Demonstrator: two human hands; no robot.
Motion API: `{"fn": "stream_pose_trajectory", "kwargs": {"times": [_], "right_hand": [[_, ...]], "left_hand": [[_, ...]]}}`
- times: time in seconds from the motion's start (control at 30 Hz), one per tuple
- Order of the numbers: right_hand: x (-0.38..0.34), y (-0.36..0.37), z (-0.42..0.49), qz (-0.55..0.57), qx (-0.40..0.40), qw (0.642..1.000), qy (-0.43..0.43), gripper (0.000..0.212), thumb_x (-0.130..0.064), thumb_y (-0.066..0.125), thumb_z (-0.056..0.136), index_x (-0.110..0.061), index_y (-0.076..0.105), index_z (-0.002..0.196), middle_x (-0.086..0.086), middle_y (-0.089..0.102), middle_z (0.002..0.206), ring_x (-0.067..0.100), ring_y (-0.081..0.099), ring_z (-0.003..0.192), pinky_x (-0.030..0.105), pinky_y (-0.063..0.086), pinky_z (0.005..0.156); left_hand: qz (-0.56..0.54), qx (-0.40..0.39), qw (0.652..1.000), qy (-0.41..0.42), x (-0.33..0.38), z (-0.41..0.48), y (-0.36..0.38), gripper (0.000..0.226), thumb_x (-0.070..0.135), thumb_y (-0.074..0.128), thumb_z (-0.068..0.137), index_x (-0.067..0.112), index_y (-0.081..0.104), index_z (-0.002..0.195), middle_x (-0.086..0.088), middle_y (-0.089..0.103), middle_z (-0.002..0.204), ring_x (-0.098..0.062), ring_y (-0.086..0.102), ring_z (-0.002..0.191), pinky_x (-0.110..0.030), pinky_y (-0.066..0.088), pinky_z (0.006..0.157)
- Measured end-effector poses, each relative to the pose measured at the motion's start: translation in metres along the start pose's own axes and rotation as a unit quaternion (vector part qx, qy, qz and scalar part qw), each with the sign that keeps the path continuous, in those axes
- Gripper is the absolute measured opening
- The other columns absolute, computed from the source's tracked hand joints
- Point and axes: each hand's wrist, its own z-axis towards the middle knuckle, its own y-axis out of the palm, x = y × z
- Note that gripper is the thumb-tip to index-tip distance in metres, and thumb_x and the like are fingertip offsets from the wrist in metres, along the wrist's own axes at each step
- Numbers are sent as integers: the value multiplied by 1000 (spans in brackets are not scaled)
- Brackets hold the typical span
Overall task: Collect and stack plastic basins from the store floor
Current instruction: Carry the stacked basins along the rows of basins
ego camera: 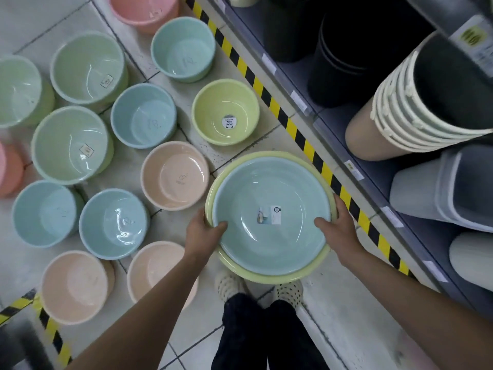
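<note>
I hold a stack of two basins above the floor: a pale blue basin (269, 206) nested inside a yellow-green basin (277, 276). My left hand (204, 232) grips the stack's left rim, thumb inside the blue one. My right hand (337, 225) grips the right rim the same way. Several more basins stand loose on the tiled floor to the left: a small yellow-green basin (225, 112), blue basins (144, 116) (113, 222) (44, 212), peach basins (174, 174) (74, 285) and large green basins (70, 144) (88, 66).
A store shelf (373, 145) with stacked bins and buckets runs along the right, edged by yellow-black hazard tape (309, 148). My feet in spotted shoes (289, 291) stand below the held stack. More hazard tape (50, 329) crosses the floor at bottom left.
</note>
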Motion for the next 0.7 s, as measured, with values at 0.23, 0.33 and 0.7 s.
{"fn": "stream_pose_trajectory", "kwargs": {"times": [0.23, 0.33, 0.7], "right_hand": [[-21, -14, 18, 5, 17, 1000, 24, 65, -5, 64, 85, -36, 48, 140, -12, 66, 113, 16, 66, 101, 40, 58, 82], [-29, -14, 29, 25, 30, 998, 50, 67, -1, 63, 86, -39, 45, 139, -16, 62, 109, 10, 63, 98, 35, 55, 78], [-11, 10, 122, 46, 31, 991, 118, 76, 1, 63, 83, -32, 41, 148, -5, 62, 114, 14, 63, 96, 35, 56, 76]], "left_hand": [[13, -44, 999, -22, 24, 28, 15, 54, 8, 73, 82, 15, 56, 133, -5, 69, 111, -22, 68, 95, -21, 49, 65], [39, -60, 997, -12, 31, 47, 21, 51, 10, 74, 81, 14, 57, 129, -6, 70, 112, -26, 68, 100, -32, 56, 77], [116, -71, 990, -46, 20, 138, 55, 41, 17, 79, 82, 11, 52, 111, -3, 62, 98, -26, 61, 92, -33, 49, 76]]}}
